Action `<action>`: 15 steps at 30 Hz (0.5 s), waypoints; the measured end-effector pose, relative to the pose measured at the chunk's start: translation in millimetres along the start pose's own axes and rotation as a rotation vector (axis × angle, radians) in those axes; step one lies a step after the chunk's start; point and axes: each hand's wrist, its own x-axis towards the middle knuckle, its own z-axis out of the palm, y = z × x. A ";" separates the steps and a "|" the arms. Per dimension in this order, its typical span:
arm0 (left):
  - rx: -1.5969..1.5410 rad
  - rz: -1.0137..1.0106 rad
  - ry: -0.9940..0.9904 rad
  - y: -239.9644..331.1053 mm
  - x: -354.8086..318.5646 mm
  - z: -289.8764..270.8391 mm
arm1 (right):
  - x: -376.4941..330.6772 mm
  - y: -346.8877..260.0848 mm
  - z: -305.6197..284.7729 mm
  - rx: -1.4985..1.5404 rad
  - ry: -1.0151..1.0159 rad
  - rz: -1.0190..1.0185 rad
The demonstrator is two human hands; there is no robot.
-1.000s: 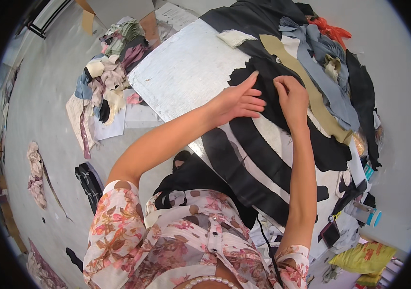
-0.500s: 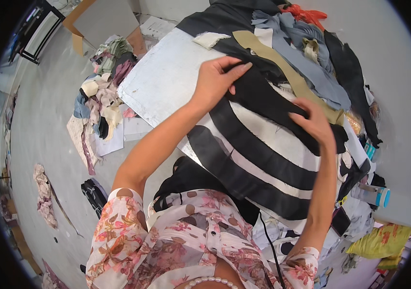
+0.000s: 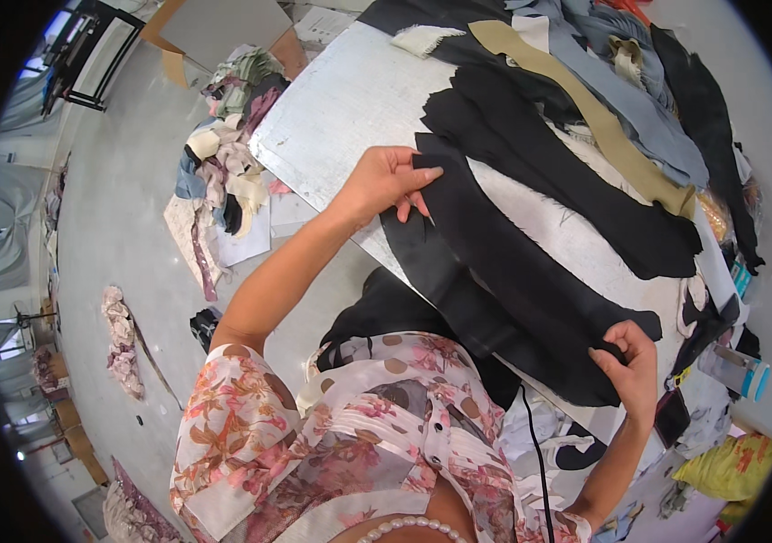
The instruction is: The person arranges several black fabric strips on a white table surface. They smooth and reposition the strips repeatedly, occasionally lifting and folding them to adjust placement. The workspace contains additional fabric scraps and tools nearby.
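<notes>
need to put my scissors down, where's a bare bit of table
The grey table is bare at its left corner, between the left hand, the black fabric strips and the white scrap. The far side is crowded with the tan strip and blue-grey cloth.

Garment workshop — pale cutting table (image 3: pixel 341 109) under left hand (image 3: pixel 386 181), black fabric strips (image 3: pixel 513 262) between both hands, fabric scrap heap (image 3: pixel 228 172) on grey floor left of it, flattened cardboard (image 3: pixel 223 27) beyond.
</notes>
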 end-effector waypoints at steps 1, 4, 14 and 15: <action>0.080 0.008 0.017 -2.5 2.8 -2.3 | 3.6 2.8 4.3 0.005 -0.003 -0.002; 0.253 0.048 0.075 -8.6 13.5 -5.6 | 12.7 5.2 12.4 -0.007 0.011 -0.010; 0.775 0.296 0.359 -24.3 43.2 -11.4 | 42.1 10.4 23.8 -0.170 0.092 -0.063; 0.828 0.311 0.379 -25.0 44.0 -11.6 | 43.0 11.1 24.1 -0.203 0.100 -0.069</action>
